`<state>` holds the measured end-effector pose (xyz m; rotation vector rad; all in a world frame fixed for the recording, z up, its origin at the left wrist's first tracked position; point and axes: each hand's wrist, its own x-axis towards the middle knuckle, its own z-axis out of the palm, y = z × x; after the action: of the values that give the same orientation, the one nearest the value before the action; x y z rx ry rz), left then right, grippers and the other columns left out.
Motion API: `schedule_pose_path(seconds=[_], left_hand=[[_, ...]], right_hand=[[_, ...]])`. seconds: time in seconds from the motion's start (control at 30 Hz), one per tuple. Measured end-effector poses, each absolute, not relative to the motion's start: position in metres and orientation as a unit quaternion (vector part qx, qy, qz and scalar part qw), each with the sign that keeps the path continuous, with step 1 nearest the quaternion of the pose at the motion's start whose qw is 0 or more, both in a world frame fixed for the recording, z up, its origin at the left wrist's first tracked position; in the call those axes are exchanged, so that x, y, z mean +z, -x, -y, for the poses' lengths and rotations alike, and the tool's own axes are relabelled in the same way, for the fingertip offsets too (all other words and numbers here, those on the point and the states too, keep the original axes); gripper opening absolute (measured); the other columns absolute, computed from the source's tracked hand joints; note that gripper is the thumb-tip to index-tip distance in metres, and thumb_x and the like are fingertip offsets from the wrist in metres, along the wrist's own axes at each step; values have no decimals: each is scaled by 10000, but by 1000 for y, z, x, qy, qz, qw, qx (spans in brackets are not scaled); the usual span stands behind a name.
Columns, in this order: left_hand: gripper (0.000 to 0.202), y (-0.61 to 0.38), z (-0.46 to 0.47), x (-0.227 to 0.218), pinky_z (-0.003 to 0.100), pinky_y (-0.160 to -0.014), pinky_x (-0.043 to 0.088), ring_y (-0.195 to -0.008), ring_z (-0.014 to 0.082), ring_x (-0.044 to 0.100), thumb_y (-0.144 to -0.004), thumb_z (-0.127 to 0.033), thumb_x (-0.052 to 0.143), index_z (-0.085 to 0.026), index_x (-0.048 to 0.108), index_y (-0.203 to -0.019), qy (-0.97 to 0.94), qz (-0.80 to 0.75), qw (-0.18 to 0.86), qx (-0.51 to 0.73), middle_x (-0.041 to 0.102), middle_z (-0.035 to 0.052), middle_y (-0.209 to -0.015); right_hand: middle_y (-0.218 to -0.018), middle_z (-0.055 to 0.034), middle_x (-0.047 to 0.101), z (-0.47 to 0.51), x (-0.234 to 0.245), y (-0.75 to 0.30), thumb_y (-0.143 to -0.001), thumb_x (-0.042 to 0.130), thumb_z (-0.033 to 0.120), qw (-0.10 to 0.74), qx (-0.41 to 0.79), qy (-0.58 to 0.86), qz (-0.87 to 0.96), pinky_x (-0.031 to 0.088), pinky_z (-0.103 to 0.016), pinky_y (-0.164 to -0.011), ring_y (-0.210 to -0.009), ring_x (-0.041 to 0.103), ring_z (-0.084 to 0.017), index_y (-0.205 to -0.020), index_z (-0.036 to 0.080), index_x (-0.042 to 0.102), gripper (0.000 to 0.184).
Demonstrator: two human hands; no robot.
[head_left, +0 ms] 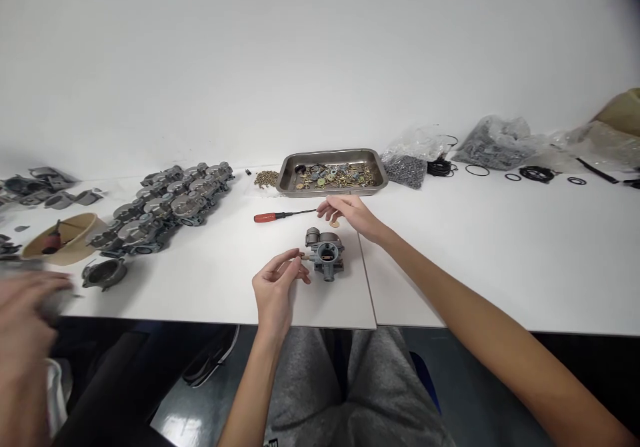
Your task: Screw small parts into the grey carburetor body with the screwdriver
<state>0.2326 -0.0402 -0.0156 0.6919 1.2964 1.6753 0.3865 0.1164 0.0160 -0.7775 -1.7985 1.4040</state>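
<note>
A grey metal carburetor body [325, 250] stands on the white table near the front edge. My left hand [277, 286] is beside its left side, fingertips pinched on a small brass part at the body's side. My right hand [350, 212] hovers just behind the carburetor, fingers loosely curled, with a small round brass disc [335, 224] at the fingertips. A red-handled screwdriver [280, 216] lies on the table left of my right hand.
A steel tray [381, 170] of brass and metal small parts sits behind. Several carburetor bodies [165, 207] are heaped at left, beside a tan bowl [75, 237]. Bags of parts [493, 142] and black O-rings [477, 170] lie at right. Another person's blurred hand [27, 314] is at far left.
</note>
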Motion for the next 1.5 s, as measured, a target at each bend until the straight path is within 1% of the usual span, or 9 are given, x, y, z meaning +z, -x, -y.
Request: schedule_pose_path(seconds=[0.13,0.23,0.53,0.77,0.83,0.97,1.13,1.27,1.5], left_hand=[[255,-234,39,-17,269,-563,488,-547,130,589,-690,-307,804,-105,728,-825,-277,-531,432,674,646,49,-611],[237,-236,39,-17,267,-563,491,-555,128,586,-692,-296,801,-115,737,-831,-288,-525,442,668,648,46,-619],[232,-245,36,-16,261,-533,472,-536,115,559,-681,-308,801,-123,727,-800,-277,-521,445,674,635,35,-614],[287,-213,25,-3,294,-613,485,-551,142,586,-746,-369,734,-136,697,-910,-377,-566,404,611,643,34,-610],[285,-186,-2,11,305,-656,498,-602,151,604,-742,-375,717,-137,701,-897,-453,-593,346,569,671,52,-690],[319,-126,-78,36,286,-767,482,-865,179,615,-733,-389,671,-171,714,-962,-646,-629,211,377,682,89,-1008],[455,-86,-133,27,254,-610,437,-706,159,569,-569,-407,780,-174,684,-947,-704,-630,293,145,630,64,-873],[309,-83,-131,9,240,-576,389,-651,128,501,-611,-399,733,-171,625,-790,-709,-606,324,161,595,28,-757],[356,-91,-130,3,247,-595,346,-640,107,473,-615,-445,772,-145,683,-786,-671,-607,346,247,595,20,-699]], right_hand=[[-925,-95,703,-104,11,-375,-952,461,388,320,557,274,715,466,-269,-720,-792,604,-146,-872,127,713,372],[-894,-81,684,-97,4,-365,-953,464,446,291,602,242,703,453,-252,-705,-781,597,-142,-848,129,706,413],[-841,-73,664,-94,-2,-361,-947,451,498,298,627,245,676,450,-250,-676,-735,582,-141,-808,130,685,457],[-913,-80,692,-120,16,-392,-921,501,403,346,468,316,749,450,-288,-722,-802,596,-157,-846,141,686,330],[-907,-68,690,-129,18,-404,-880,563,367,343,392,351,778,440,-303,-740,-826,598,-173,-842,158,684,244],[-964,-81,676,-134,12,-415,-828,632,331,225,327,402,825,429,-326,-740,-850,588,-206,-933,179,679,190],[-1065,-80,598,-135,1,-414,-829,625,333,160,297,387,858,428,-348,-840,-1006,550,-235,-938,207,655,169],[-1063,-76,598,-141,-8,-415,-823,622,311,157,302,391,855,430,-354,-834,-1007,546,-235,-924,207,624,145],[-850,-41,680,-141,1,-412,-744,678,199,178,400,392,809,466,-306,-669,-763,616,-176,-865,193,608,140]])
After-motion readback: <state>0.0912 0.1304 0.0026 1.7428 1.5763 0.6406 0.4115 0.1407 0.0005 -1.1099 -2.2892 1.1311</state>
